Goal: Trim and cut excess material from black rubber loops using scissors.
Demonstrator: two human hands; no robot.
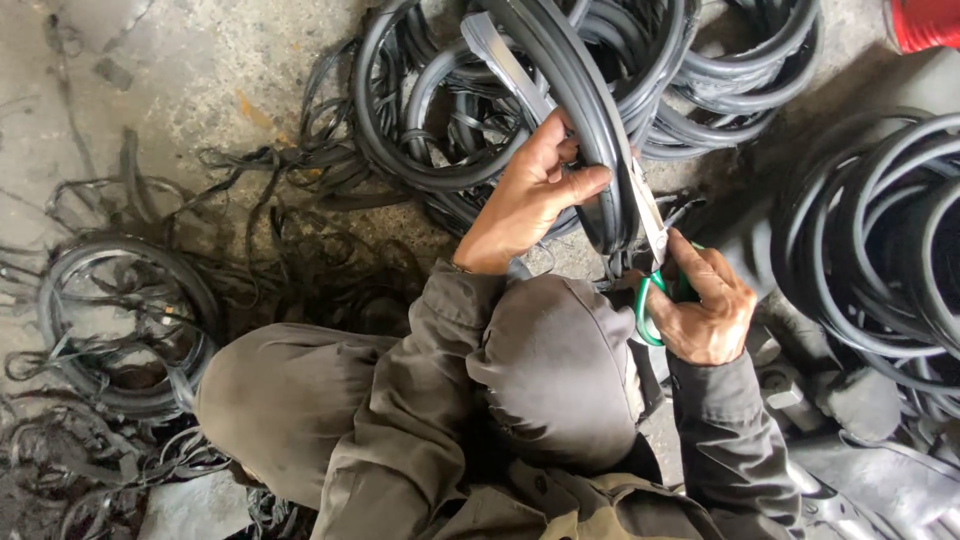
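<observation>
Gripping the curved black rubber ring (590,130) by its inner edge, the left hand (530,195) has its thumb laid across the near face and its fingers curled behind; the ring stands roughly upright, its arc running from the top of the view down to a low point just right of that hand; the right hand (705,305) is clenched through the green plastic handles of a pair of steel scissors (655,265), whose blades point up and slightly left, lying along the ring's outer edge and touching it; the long axis of the blades thus runs almost parallel to the rubber at that spot, with the ring up and to the left of the right hand; a pale flat strip of trimmed rubber (505,60) stands off the ring above the left hand; the left hand is the nearer to the body of the ring, the right meeting it only through the blades; whether the blades are parted or closed cannot be told; behind lies a heap of black rubber rings (700,80), to the right another stack of black hoops (880,250), and thin black rubber offcuts (130,340) sprawl over the grey concrete floor (180,70) on the left.
</observation>
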